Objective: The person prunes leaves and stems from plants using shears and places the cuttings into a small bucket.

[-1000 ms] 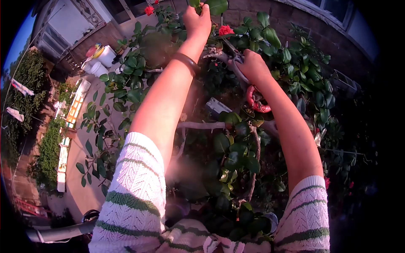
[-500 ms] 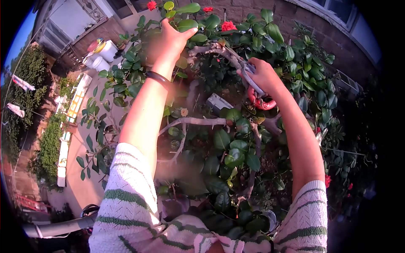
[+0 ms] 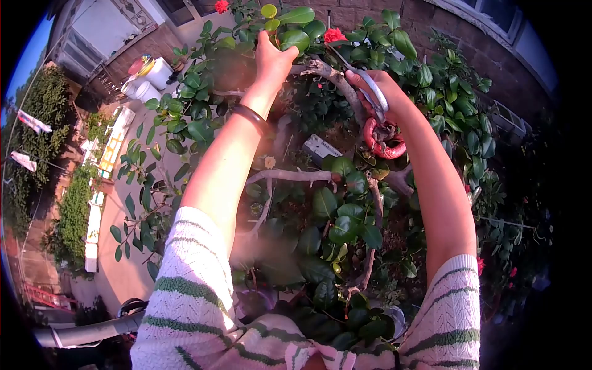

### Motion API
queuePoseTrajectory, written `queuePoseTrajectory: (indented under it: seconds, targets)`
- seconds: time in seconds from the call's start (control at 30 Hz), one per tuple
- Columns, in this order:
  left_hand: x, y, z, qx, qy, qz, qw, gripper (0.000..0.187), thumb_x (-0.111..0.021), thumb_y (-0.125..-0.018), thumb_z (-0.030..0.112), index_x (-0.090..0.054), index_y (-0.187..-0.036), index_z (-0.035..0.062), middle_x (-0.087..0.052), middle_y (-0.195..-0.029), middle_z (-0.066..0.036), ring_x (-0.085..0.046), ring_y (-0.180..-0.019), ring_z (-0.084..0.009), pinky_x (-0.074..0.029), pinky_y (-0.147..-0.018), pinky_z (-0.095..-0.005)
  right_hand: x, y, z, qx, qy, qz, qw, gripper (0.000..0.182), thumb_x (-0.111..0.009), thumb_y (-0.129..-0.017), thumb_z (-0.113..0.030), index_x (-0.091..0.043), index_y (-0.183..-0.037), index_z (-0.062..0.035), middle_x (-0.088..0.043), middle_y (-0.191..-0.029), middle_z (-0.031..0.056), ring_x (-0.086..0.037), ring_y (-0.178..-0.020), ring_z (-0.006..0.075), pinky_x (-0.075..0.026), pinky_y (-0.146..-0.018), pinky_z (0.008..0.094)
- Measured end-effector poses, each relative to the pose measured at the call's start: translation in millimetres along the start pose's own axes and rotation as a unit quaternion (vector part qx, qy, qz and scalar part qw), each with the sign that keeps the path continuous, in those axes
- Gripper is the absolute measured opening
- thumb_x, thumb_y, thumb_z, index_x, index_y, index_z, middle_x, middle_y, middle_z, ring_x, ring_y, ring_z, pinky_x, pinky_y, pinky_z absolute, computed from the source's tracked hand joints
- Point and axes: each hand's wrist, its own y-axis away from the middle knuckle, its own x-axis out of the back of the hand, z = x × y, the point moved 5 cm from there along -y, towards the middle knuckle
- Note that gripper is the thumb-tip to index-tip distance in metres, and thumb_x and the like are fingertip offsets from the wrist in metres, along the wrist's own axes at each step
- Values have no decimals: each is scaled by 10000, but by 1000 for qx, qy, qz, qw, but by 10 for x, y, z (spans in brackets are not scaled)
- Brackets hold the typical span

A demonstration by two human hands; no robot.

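Note:
At the top of the bush, my left hand (image 3: 273,61) holds a leafy shoot (image 3: 295,40), with forefinger and thumb on either side of its leaves. Two yellow-green leaves (image 3: 269,11) rise above the forefinger. A dark bangle (image 3: 250,116) circles the left wrist. In my right hand (image 3: 385,89) is a pair of scissors with looped grey handles (image 3: 374,94). Their slim blades (image 3: 339,57) point up and left, close to a red flower (image 3: 334,36). Just below the right hand, a glossy red ring-shaped thing (image 3: 385,151) hangs around a branch.
A thick bare branch (image 3: 330,73) arches between my hands, and a thinner one (image 3: 290,176) crosses lower down. A white box-like thing (image 3: 322,148) lies among the stems. White buckets (image 3: 159,73) stand by the wall at left. A grey pipe (image 3: 92,333) runs at lower left.
My left hand has moved right with the shoot, closer to my right hand. The scissors have turned, and their blades now show pointing up toward the red flower.

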Motion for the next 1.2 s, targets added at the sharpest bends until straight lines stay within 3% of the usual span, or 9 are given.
queuePoseTrajectory:
  seconds: [0.2,0.43,0.57,0.7,0.73,0.83,0.87,1.17,1.2]
  targets:
    - [-168,-36,-108,-14,4,26,1000,361,-715,-715,158,-575,-1001,-13,-660,-926,-198,-641,-895,-335,-491,-815,-403,-64,43,26,-17,-142,-34,989,517,-640,-876,-499,-608,-956,10,-495,-635,-3,-429,-433,79,-343,-376,214]
    - [-363,-54,192,33,-265,-43,963,396,-691,-773,156,-539,-1108,6,-651,-1020,-217,-611,-1026,-368,-461,-886,-468,-98,2,64,-87,-266,-117,953,623,-591,-894,-534,-526,-1146,32,-486,-646,-7,-418,-445,57,-320,-379,196]
    - [-592,-24,9,91,-249,-122,956,416,-639,-773,110,-532,-1174,78,-615,-1181,-170,-549,-1164,-340,-366,-996,-475,-63,25,66,-100,-246,-120,956,601,-582,-895,-542,-539,-1150,0,-481,-646,-16,-399,-440,54,-299,-378,193]
    - [-706,-229,-240,34,-141,-188,971,613,-798,-667,252,-558,-1218,128,-604,-1239,-98,-543,-1186,-315,-354,-1002,-511,-33,89,11,-88,-229,-146,958,586,-563,-899,-558,-544,-1161,-35,-482,-649,-35,-405,-441,52,-302,-374,197]
    - [-713,-231,-192,34,-248,-166,954,682,-856,-604,328,-592,-1215,180,-617,-1230,-69,-565,-1160,-286,-358,-1002,-514,-27,110,-25,-85,-224,-152,959,583,-557,-901,-562,-545,-1164,-42,-483,-650,-40,-407,-442,51,-303,-373,198]
    - [-692,-185,-68,105,-251,-140,952,586,-854,-625,336,-653,-1140,141,-666,-1137,-91,-621,-1048,-279,-431,-933,-414,-6,119,-91,-89,-224,-148,959,581,-546,-904,-569,-543,-1172,-54,-480,-651,-49,-411,-447,46,-309,-370,198]
    - [-763,-226,-200,108,-251,-130,953,523,-847,-630,359,-678,-1100,205,-663,-1142,-55,-601,-1103,-261,-340,-999,-522,6,121,-80,-93,-233,-157,955,570,-539,-915,-554,-537,-1177,-49,-476,-650,-48,-409,-449,42,-316,-370,195]
    - [-741,-114,-101,150,-281,-92,943,437,-769,-735,317,-674,-1145,199,-648,-1188,-77,-588,-1133,-262,-320,-1023,-448,-11,200,-108,-73,-247,-188,948,554,-513,-939,-526,-530,-1177,-26,-478,-654,-20,-408,-446,61,-335,-380,210]
    - [-736,-124,-131,138,-274,-89,948,440,-788,-720,294,-685,-1127,162,-667,-1135,-109,-612,-1088,-289,-392,-980,-443,-7,265,-157,-54,-258,-167,950,571,-597,-892,-527,-571,-1082,11,-491,-639,-8,-428,-442,77,-345,-388,210]
